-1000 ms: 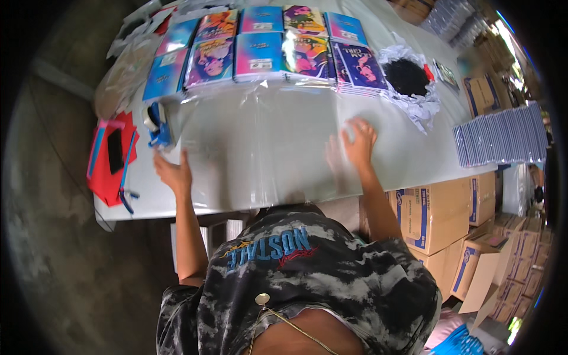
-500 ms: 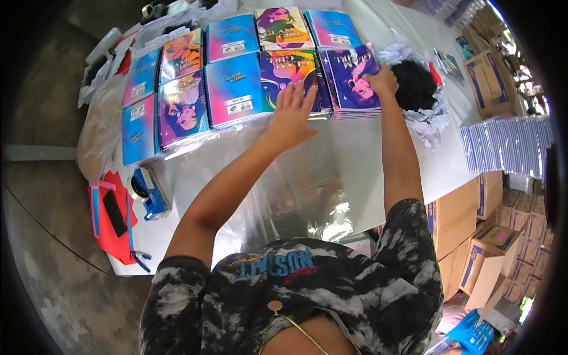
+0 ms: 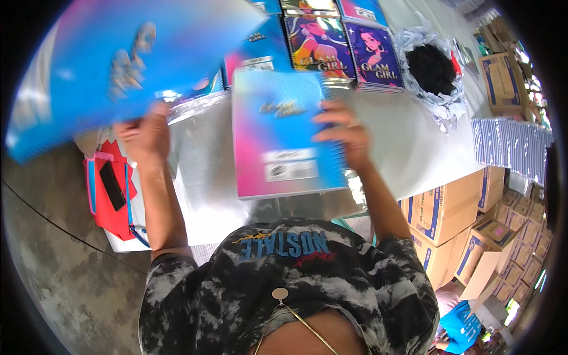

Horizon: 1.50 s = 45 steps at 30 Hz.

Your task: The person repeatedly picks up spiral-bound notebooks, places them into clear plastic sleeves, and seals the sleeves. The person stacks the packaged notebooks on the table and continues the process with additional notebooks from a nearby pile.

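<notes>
A blue spiral notebook [image 3: 201,35], blurred and looming close at the upper left, is gripped at its lower edge by my left hand [image 3: 147,135]. My right hand [image 3: 346,133] pinches the right, spiral-bound side of another blue-and-pink notebook [image 3: 278,133], raised in front of me with a white label low on its cover. Behind them, stacks of notebooks stand in rows on the table. One stack shows an orange-and-purple cover [image 3: 316,47], and beside it lies a purple one [image 3: 374,56]. The raised notebooks hide much of the left stacks.
Crumpled wrapping with black material [image 3: 431,70] lies right of the stacks. A pile of packed notebooks [image 3: 512,148] and cardboard boxes [image 3: 444,207] stand at the right. A dark phone [image 3: 112,185] rests on red material [image 3: 109,216] at the left. Another person in blue [image 3: 461,327] is at lower right.
My hands have left the patterned stacks and come back toward me, each with a blue notebook raised. The purple notebook my right hand touched now lies squared on its stack.
</notes>
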Motion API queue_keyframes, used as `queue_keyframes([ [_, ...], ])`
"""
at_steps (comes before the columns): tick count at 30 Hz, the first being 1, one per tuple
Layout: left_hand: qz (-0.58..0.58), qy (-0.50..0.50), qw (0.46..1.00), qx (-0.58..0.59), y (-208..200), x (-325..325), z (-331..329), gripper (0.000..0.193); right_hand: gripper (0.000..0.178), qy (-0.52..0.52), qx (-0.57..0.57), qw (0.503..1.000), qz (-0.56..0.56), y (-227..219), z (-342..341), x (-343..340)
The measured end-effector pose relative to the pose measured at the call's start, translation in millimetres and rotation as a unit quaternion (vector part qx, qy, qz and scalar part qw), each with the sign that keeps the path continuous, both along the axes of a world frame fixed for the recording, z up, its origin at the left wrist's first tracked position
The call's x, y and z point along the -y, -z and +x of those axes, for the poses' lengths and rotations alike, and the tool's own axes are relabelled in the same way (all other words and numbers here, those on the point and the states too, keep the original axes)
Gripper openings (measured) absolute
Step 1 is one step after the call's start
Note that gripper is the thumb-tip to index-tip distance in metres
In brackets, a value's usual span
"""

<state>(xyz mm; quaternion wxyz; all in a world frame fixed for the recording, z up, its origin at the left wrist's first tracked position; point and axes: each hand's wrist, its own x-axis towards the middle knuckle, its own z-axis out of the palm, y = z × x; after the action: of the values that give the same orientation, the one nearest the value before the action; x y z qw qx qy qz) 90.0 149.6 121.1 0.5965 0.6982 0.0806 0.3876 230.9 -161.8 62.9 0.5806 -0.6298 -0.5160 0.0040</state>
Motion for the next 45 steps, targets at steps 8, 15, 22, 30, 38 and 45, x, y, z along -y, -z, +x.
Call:
queue_keyframes([
  [8,0.558,0.140,0.742,-0.345,137.8,11.5,-52.6,0.054,0.015,0.123,0.036,0.970,-0.206,80.9,10.7,-25.1],
  [15,0.479,-0.077,0.804,-0.344,114.4,-22.4,29.7,0.044,0.090,0.328,0.009,0.823,-0.464,51.8,99.3,-190.5],
  [22,0.460,0.063,0.841,-0.277,41.5,59.8,-17.3,0.033,0.109,0.270,-0.040,0.786,-0.554,50.8,117.4,-198.6],
  [30,0.441,-0.044,0.840,-0.312,104.6,60.3,-24.4,0.052,0.091,0.324,0.025,0.847,-0.420,61.4,104.6,-183.3],
  [38,0.476,-0.172,0.810,-0.297,85.8,33.2,-13.5,0.047,0.059,0.133,-0.282,0.905,-0.289,60.0,26.8,-169.0],
  [45,0.431,-0.150,0.864,-0.212,120.6,88.1,-37.4,0.063,0.039,0.175,-0.392,0.903,-0.021,38.6,33.7,-216.8],
])
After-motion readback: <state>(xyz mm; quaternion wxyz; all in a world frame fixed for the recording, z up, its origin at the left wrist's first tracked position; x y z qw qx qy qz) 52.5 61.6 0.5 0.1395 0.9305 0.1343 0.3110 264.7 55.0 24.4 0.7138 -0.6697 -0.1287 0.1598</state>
